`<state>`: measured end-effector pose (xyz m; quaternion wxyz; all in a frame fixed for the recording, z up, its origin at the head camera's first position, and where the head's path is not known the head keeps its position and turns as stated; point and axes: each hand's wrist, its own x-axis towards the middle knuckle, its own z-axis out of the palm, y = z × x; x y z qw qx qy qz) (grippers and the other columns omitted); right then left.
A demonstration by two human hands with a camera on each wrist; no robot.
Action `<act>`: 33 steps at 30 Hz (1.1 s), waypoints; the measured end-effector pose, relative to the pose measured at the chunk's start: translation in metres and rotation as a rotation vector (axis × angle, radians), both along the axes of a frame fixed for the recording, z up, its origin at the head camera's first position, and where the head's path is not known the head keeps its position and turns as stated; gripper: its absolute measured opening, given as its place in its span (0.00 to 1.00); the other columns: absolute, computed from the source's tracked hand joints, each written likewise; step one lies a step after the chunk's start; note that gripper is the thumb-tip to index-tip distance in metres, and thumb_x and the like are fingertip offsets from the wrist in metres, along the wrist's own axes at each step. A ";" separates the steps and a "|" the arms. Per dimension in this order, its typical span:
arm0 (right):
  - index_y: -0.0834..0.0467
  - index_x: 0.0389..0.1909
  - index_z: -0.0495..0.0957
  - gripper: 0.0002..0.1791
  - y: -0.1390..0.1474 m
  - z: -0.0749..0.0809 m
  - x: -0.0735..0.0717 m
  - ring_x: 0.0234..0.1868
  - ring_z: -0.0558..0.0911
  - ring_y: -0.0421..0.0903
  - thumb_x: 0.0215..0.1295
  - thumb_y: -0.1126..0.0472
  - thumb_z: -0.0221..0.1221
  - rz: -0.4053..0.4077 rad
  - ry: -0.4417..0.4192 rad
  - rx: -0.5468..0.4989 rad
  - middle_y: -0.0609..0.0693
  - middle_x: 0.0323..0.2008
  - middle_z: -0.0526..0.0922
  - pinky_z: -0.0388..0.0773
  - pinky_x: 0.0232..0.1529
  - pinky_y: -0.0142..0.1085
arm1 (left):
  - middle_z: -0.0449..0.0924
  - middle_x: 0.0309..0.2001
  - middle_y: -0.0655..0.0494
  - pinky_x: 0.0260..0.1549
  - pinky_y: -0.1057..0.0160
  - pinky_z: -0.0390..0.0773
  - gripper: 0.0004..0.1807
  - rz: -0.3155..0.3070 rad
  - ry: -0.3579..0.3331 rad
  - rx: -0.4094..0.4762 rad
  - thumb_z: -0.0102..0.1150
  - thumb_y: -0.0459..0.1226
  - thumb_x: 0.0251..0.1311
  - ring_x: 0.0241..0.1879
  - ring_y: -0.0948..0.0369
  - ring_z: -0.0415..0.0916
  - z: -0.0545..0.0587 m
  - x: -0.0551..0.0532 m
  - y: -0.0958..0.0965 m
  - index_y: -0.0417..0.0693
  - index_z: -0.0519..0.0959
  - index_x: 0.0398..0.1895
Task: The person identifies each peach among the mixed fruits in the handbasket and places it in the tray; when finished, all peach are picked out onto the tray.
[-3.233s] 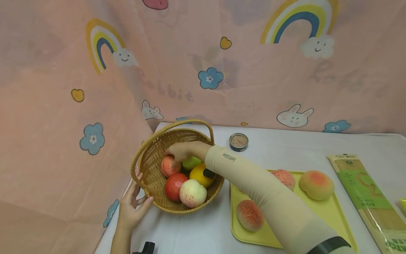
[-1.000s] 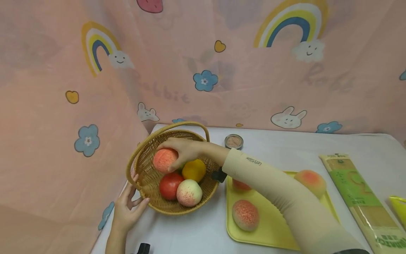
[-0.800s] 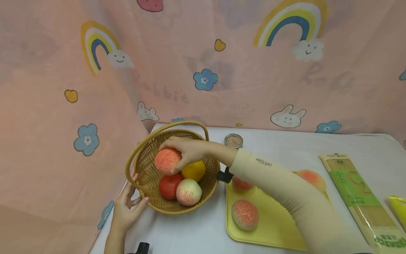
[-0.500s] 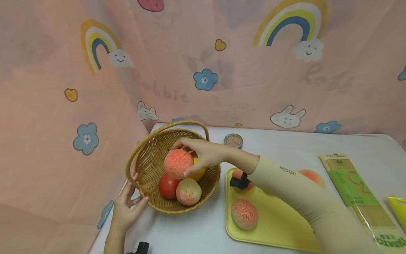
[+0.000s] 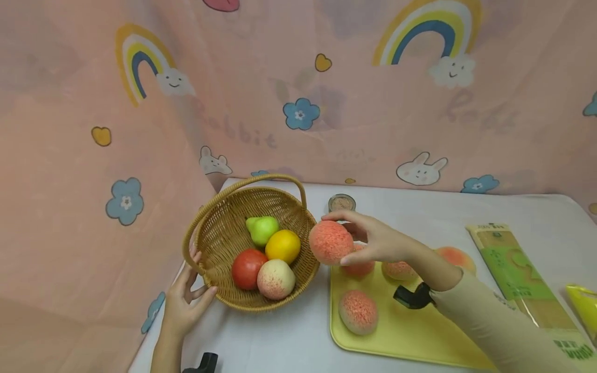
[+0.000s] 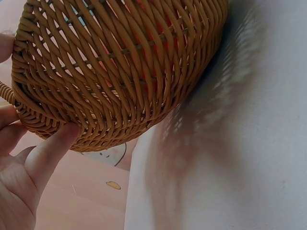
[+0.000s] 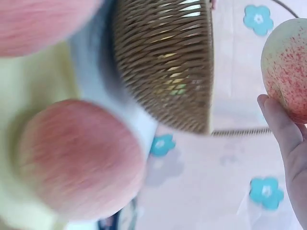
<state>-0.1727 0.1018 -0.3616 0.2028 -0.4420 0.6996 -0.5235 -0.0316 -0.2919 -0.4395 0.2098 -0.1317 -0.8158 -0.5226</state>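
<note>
My right hand (image 5: 382,242) holds a speckled pink peach (image 5: 331,242) between thumb and fingers, over the gap between basket and tray. In the right wrist view its paler side shows above the thumb. At the left, my left hand (image 5: 181,305) grips the rim of the wicker basket (image 5: 224,235) near the foot of its handle; in the left wrist view the thumb (image 6: 53,151) presses its outer wall. Inside the basket lie a green pear (image 5: 263,230), a yellow round fruit (image 5: 283,247), a red round fruit (image 5: 249,269) and a pale speckled peach (image 5: 276,280).
The yellow tray (image 5: 410,334) bears several peaches, one (image 5: 358,312) near its left edge. Behind it stands a small round tin (image 5: 342,202). To the right lie a long green-and-tan packet (image 5: 522,274) and a yellow packet (image 5: 584,308). A patterned cloth backs the table.
My right hand has lifted the pink peach out of the basket and carried it right, toward the tray. The pear is now uncovered. My left hand has stayed on the basket.
</note>
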 end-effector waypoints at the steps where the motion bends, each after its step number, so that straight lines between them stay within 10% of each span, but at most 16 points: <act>1: 0.58 0.67 0.59 0.40 0.008 -0.004 0.002 0.57 0.76 0.49 0.54 0.65 0.67 -0.022 -0.002 -0.003 0.55 0.61 0.69 0.78 0.55 0.37 | 0.47 0.73 0.35 0.43 0.72 0.77 0.44 0.001 -0.005 -0.004 0.60 0.16 0.46 0.69 0.62 0.56 0.000 0.000 0.000 0.32 0.56 0.70; 21: 0.66 0.64 0.60 0.36 0.115 -0.083 0.071 0.59 0.71 0.30 0.53 0.75 0.63 -0.292 -0.026 -0.029 0.44 0.60 0.70 0.73 0.55 0.24 | 0.44 0.74 0.37 0.43 0.72 0.77 0.43 -0.026 -0.010 0.005 0.58 0.15 0.47 0.70 0.59 0.56 -0.002 -0.002 0.001 0.31 0.55 0.70; 33: 0.68 0.64 0.58 0.34 0.133 -0.108 0.083 0.59 0.73 0.34 0.58 0.74 0.60 -0.167 -0.234 0.018 0.45 0.60 0.71 0.71 0.57 0.24 | 0.47 0.72 0.32 0.43 0.74 0.76 0.44 -0.017 0.003 0.036 0.57 0.13 0.45 0.69 0.62 0.56 -0.002 0.000 0.000 0.30 0.55 0.69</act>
